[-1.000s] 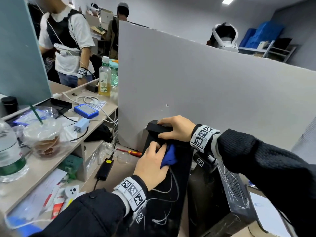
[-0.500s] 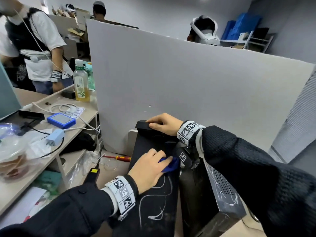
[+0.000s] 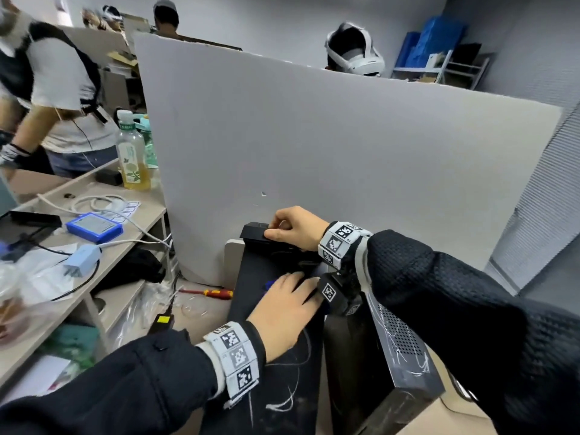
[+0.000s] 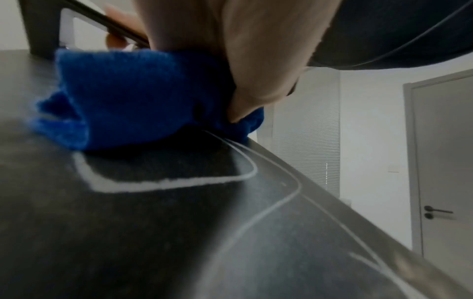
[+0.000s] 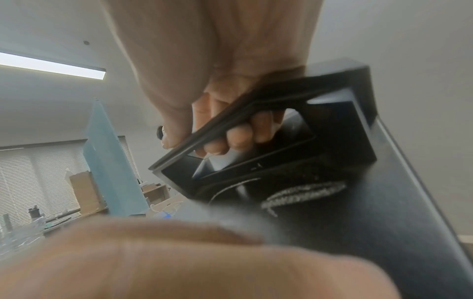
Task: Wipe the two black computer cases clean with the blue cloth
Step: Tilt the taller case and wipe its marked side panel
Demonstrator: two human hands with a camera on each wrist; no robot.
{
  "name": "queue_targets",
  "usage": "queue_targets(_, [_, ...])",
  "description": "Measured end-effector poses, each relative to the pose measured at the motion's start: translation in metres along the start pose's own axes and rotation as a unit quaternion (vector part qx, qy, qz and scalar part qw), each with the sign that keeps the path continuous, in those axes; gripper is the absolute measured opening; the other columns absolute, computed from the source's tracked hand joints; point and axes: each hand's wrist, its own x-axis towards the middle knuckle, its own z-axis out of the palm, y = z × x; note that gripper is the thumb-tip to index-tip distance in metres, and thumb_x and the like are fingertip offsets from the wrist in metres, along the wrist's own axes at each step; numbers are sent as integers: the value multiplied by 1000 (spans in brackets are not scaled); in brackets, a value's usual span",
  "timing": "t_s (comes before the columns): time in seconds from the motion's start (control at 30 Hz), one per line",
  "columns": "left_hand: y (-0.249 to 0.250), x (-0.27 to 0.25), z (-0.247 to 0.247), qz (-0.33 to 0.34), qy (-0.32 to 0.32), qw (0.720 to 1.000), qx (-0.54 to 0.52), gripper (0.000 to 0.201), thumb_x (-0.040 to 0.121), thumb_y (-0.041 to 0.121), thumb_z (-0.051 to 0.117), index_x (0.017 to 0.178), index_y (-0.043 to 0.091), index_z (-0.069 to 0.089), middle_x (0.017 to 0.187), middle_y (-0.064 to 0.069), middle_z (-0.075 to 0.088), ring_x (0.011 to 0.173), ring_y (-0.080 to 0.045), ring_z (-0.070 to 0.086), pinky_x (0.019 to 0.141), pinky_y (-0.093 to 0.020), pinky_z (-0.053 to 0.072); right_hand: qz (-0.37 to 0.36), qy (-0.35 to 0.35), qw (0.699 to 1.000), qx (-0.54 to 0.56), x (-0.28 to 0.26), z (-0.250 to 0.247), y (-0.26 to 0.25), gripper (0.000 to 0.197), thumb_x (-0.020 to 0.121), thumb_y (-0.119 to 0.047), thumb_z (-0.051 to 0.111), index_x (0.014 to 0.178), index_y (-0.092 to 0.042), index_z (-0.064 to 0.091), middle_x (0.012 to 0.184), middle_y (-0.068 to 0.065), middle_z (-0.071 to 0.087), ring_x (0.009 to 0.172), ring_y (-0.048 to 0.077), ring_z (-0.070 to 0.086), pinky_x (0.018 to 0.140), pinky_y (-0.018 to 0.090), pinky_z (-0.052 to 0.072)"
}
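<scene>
Two black computer cases stand side by side. The left case (image 3: pixel 270 381) has white scribbles on its top panel (image 4: pixel 179 222); the right case (image 3: pixel 401 346) has a perforated side. My left hand (image 3: pixel 290 304) presses the bunched blue cloth (image 4: pixel 128 97) onto the left case, with the thumb (image 4: pixel 245 101) dug into the cloth. In the head view only a sliver of the cloth (image 3: pixel 269 285) shows beside the fingers. My right hand (image 3: pixel 287 229) grips the case's handle (image 5: pixel 256 113) at the far end, fingers curled through it.
A grey partition board (image 3: pixel 314 146) stands right behind the cases. A desk (image 3: pixel 135 221) at left holds a bottle (image 3: pixel 131 158), a blue box (image 3: pixel 94 227) and cables. A red screwdriver (image 3: pixel 216 293) lies on the floor. A person (image 3: pixel 59 89) stands at far left.
My left hand has slid the cloth a little down and across the left case's top, and the cloth is now mostly hidden under the hand. The right hand keeps its grip on the handle.
</scene>
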Motion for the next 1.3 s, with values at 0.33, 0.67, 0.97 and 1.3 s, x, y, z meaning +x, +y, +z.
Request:
queue_targets(0.33, [-36, -28, -19, -79, 30, 993, -77, 72, 68, 13, 78, 135, 17, 53, 134, -4, 57, 122, -22, 57, 80, -26, 57, -62, -183, 981, 10, -25, -31, -1, 66, 83, 11, 53, 144, -11, 41, 142, 0, 49, 130, 11, 46, 110, 22, 34])
queue_targets(0.67, [-28, -34, -23, -169, 97, 980, -36, 50, 62, 7, 77, 109, 9, 62, 116, -12, 60, 107, -32, 58, 80, -39, 55, -46, -93, 986, 133, -51, -24, 8, 53, 84, 14, 59, 133, -6, 55, 133, 7, 58, 122, 19, 55, 90, 45, 54])
queue_targets(0.97, [-12, -22, -19, -168, -29, 983, 61, 53, 92, 20, 51, 139, -3, 42, 132, -29, 48, 125, -45, 44, 105, -52, 38, -26, -71, 984, 162, -43, -17, -6, 48, 85, 13, 60, 131, -3, 56, 126, 12, 62, 96, 14, 58, 58, 22, 54])
queue_targets(1.3, [23, -12, -18, -57, -62, 994, -63, 87, 83, 68, 43, 148, 10, 35, 154, -16, 31, 142, -36, 28, 115, -45, 28, 10, -25, 989, 143, -30, -12, -2, 45, 87, 10, 57, 130, -1, 56, 118, 12, 62, 47, -10, 54, 67, 34, 53])
